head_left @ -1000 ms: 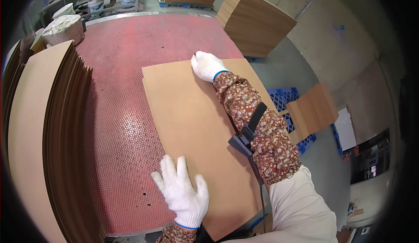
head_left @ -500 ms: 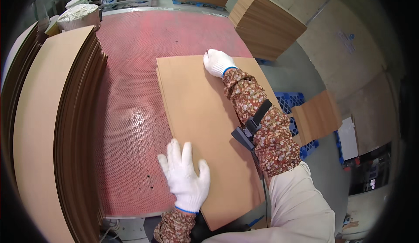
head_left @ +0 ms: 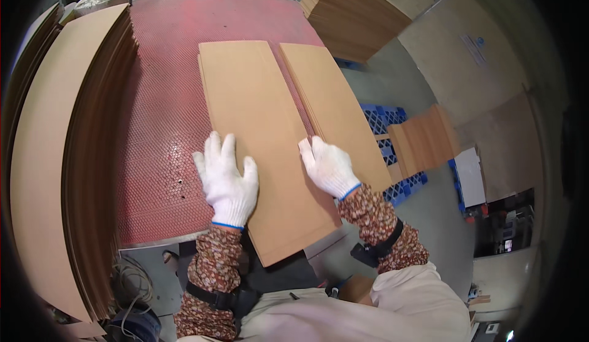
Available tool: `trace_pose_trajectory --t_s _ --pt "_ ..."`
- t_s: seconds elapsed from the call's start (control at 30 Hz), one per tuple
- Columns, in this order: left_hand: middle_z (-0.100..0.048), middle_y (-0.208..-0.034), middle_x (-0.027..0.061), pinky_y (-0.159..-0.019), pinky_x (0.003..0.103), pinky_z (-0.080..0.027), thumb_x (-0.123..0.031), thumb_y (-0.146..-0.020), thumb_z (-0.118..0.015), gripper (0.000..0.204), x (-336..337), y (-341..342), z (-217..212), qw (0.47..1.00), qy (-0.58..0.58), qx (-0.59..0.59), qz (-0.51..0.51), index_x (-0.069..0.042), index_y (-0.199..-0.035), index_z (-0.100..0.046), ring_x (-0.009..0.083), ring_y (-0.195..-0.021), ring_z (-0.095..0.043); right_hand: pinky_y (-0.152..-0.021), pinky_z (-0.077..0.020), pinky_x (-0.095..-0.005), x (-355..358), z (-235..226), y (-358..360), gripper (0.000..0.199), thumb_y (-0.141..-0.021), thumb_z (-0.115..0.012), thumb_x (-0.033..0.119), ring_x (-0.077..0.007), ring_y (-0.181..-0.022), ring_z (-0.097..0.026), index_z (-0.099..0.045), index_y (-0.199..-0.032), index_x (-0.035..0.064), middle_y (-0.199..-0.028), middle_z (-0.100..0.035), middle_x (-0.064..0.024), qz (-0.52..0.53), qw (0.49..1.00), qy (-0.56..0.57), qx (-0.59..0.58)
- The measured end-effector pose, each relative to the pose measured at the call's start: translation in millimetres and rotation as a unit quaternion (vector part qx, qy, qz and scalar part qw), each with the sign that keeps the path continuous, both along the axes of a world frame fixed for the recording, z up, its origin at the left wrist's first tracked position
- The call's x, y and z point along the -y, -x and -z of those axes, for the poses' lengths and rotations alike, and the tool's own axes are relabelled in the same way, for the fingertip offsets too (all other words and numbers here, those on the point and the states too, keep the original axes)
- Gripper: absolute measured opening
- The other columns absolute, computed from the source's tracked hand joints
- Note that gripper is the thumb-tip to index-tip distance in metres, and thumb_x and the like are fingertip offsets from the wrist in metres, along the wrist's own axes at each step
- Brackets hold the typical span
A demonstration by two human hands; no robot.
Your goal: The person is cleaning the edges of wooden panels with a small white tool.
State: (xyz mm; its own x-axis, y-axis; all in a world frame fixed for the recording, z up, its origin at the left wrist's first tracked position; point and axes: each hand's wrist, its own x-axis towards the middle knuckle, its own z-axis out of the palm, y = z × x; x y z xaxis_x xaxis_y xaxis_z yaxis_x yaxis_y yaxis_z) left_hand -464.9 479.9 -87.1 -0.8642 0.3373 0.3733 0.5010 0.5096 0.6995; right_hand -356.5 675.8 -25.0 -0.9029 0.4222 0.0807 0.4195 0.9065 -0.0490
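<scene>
A long brown cardboard sheet [head_left: 251,96], with at least one more layer under its left edge, lies on the red textured tabletop. My left hand [head_left: 230,179], in a white knitted glove, rests on its left side with fingers spread and thumb out. By its right edge, my right hand [head_left: 331,167] is closed, fingertips pressed together at the gap; whatever they hold, if anything, is hidden. Beyond that narrow gap lies a second cardboard strip [head_left: 340,96], layered along its left edge. Both forearms wear flowered sleeves with black straps.
The red tabletop [head_left: 162,115] carries a tall stack of cardboard sheets [head_left: 61,115] along its left side. More cardboard stacks [head_left: 356,16] stand beyond the far right corner. Blue pallets [head_left: 383,118] with a cardboard piece [head_left: 423,139] are on the right. Coiled cables [head_left: 135,280] hang lower left.
My right hand has come from the cardboard's far edge back toward me. A gap now separates the left sheet from the right strip. My left hand stays spread; the whole view has shifted.
</scene>
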Motion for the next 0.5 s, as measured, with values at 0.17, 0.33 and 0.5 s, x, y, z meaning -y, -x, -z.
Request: trace_pose_trajectory --t_s 0.17,0.33,0.5 --pt "-0.054 -0.155 0.0275 -0.129 0.064 -0.026 -0.021 -0.092 -0.073 0.055 0 3 5 1.0 0.005 -0.01 -0.006 0.002 -0.141 -0.063 0.0419 -0.15 -0.046 -0.054 -0.0566 -0.0547 40 0 -86 0.033 -0.111 -0.056 0.035 -0.0421 -0.061 -0.072 -0.065 -0.102 0.0048 -0.068 -0.07 -0.0215 0.007 1.0 -0.01 0.011" --pt "-0.054 -0.155 0.0272 -0.13 0.062 -0.025 -0.023 -0.093 -0.072 0.054 8 4 11 1.0 0.015 -0.018 -0.017 0.001 -0.141 -0.064 0.0413 -0.151 -0.046 -0.048 -0.0539 -0.0494 81 -14 -133 0.029 -0.111 -0.057 0.031 -0.0368 -0.054 -0.07 -0.066 -0.105 0.0048 -0.063 -0.067 -0.0169 0.001 1.0 0.017 -0.012" --pt "-0.054 -0.155 0.0273 -0.13 0.062 -0.025 -0.022 -0.093 -0.072 0.053 6 2 10 1.0 0.018 -0.008 -0.015 0.001 -0.141 -0.064 0.0414 -0.151 -0.046 -0.045 -0.0523 -0.0463 97 -23 -155 0.026 -0.11 -0.061 0.029 -0.033 -0.048 -0.067 -0.064 -0.097 0.0062 -0.055 -0.063 -0.0128 -0.016 1.0 0.011 -0.014"
